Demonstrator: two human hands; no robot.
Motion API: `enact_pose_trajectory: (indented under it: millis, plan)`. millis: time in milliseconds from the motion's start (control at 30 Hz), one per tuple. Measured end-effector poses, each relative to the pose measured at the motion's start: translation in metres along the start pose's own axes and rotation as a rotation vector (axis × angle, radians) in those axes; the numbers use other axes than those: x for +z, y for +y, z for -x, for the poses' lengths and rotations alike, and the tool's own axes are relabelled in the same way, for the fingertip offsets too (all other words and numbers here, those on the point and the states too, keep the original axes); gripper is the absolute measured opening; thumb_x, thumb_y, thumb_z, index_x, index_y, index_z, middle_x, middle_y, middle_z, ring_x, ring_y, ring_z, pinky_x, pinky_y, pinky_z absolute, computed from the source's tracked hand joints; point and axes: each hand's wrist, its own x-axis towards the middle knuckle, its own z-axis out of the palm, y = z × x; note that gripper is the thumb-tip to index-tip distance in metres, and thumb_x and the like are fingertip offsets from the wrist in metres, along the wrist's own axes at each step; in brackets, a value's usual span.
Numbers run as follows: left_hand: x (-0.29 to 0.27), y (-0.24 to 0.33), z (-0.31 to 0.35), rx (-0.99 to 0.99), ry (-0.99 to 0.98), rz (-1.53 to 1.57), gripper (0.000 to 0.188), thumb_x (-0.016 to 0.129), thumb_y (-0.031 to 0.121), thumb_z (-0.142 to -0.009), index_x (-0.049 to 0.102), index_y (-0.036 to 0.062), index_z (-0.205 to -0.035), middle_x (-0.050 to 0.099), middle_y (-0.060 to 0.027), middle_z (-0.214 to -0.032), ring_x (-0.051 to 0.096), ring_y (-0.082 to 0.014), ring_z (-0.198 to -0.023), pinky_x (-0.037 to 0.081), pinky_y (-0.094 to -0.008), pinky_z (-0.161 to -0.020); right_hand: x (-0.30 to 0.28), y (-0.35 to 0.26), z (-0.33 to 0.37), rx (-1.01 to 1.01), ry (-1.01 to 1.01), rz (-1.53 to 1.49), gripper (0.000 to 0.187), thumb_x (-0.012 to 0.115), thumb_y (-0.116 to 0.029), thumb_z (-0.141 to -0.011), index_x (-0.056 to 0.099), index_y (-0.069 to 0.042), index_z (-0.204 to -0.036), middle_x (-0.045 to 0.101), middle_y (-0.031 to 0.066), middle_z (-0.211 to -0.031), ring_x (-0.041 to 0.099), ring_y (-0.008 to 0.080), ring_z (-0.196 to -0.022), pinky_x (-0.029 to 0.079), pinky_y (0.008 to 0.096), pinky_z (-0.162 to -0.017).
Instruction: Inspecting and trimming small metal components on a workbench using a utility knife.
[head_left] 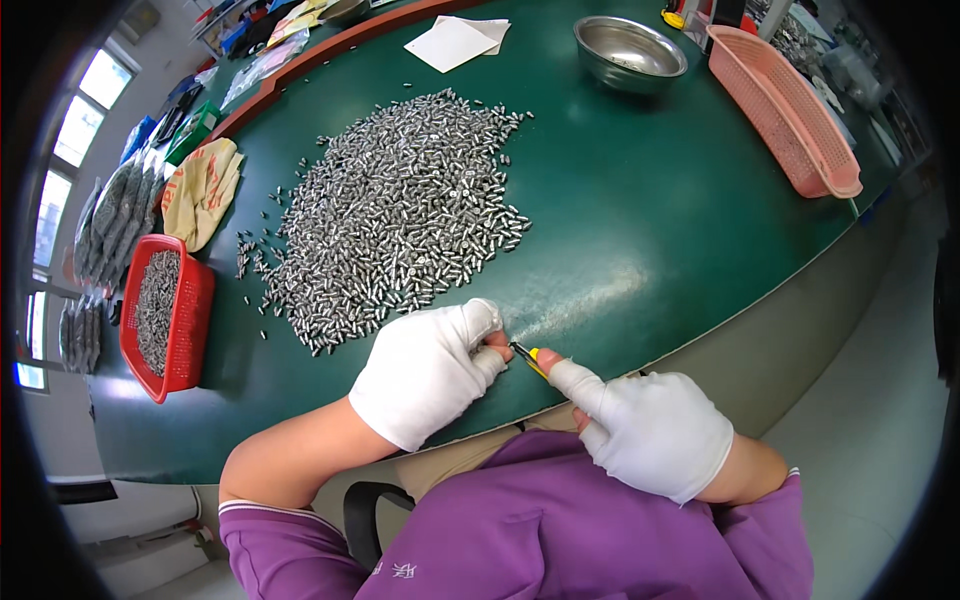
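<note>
My left hand [430,370], in a white glove with bare fingertips, is closed in a pinch near the table's front edge. Whatever lies between its fingertips is too small and hidden to make out. In a matching glove, my right hand [650,425] grips a slim tool with a yellow and black handle [537,362]. Its dark tip points at the left fingertips and comes very close to them. Beyond my left hand spreads a large heap of small silvery metal parts [400,200], with loose ones scattered along its left side.
A red plastic basket [190,325] of similar metal parts stands at the left, below a yellowish cloth bag [203,190]. At the far side are white paper sheets [452,43] and a steel bowl [630,55]. A long pink basket [785,110] sits at the right on the green tabletop [640,220].
</note>
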Motion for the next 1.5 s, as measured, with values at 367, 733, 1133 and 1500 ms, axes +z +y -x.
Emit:
enact_pose_trajectory:
  millis: [367, 733, 1133, 1500]
  plan:
    - [-0.003, -0.008, -0.001, -0.031, -0.016, 0.386, 0.009, 0.059, 0.010, -0.088, 0.052, 0.0044, -0.089, 0.048, 0.0014, -0.070, 0.045, -0.0084, -0.062, 0.042, -0.0242, -0.059, -0.019, 0.044, -0.030, 0.292, 0.489, 0.223, 0.059, 0.055, 0.001, -0.081, 0.051, -0.017, -0.137, 0.061, 0.0102, -0.082, 0.060, 0.0308, -0.074, 0.050, 0.0400, -0.067]
    - [-0.005, -0.028, -0.012, -0.217, -0.089, 1.390, 0.007, 0.051, 0.022, -0.097, 0.051, 0.0159, -0.100, 0.058, -0.0041, -0.085, 0.032, -0.0057, -0.051, 0.026, -0.0201, -0.048, -0.030, 0.069, -0.123, -0.304, 0.320, 0.131, 0.011, 0.073, -0.010, -0.071, 0.068, -0.011, -0.081, 0.063, 0.0041, -0.087, 0.062, 0.0271, -0.081, 0.050, 0.0389, -0.071]
    - [-0.009, -0.022, -0.017, -0.308, -0.106, 1.326, 0.009, 0.054, 0.016, -0.094, 0.050, 0.0092, -0.098, 0.054, 0.0005, -0.077, 0.036, -0.0038, -0.051, 0.029, -0.0212, -0.046, -0.047, 0.044, -0.141, -0.433, 0.219, 0.005, 0.011, 0.070, -0.016, -0.077, 0.065, -0.010, -0.085, 0.060, 0.0061, -0.086, 0.060, 0.0272, -0.086, 0.049, 0.0379, -0.074]
    - [-0.013, -0.017, -0.016, -0.359, -0.089, 1.247, 0.010, 0.056, 0.018, -0.097, 0.051, 0.0101, -0.103, 0.056, 0.0002, -0.079, 0.037, -0.0029, -0.052, 0.026, -0.0184, -0.045, -0.031, 0.048, -0.155, -0.684, 0.163, -0.260, 0.015, 0.073, -0.011, -0.073, 0.067, -0.011, -0.087, 0.063, 0.0060, -0.084, 0.061, 0.0284, -0.079, 0.049, 0.0378, -0.069]
